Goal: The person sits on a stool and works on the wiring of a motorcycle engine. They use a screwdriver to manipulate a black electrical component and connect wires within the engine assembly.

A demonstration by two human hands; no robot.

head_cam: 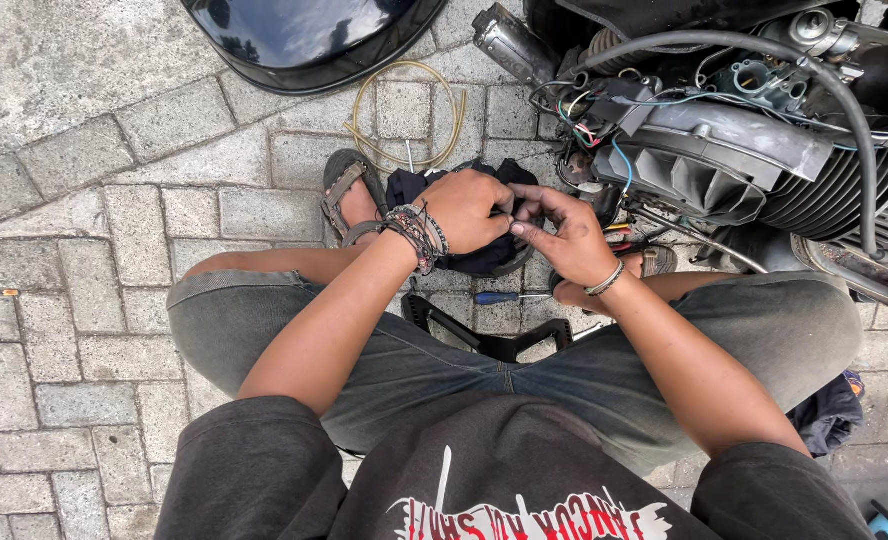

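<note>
My left hand (469, 208) and my right hand (562, 238) meet in front of me, fingertips pinched together on a small part that is too small to make out. Both hover over a black cloth (414, 187) lying on the paving. Several bead bracelets circle my left wrist; a single band sits on my right. The exposed motorcycle engine (754, 140) with loose coloured wires (584, 125) is just right of my hands. A blue-handled screwdriver (499, 297) lies on the ground between my knees.
I squat on grey paving bricks (84, 300) in sandals. A glossy black body panel (304, 40) lies at the top. A coiled yellowish hose (404, 110) rests beyond the cloth. A black plastic piece (494, 340) lies under my legs.
</note>
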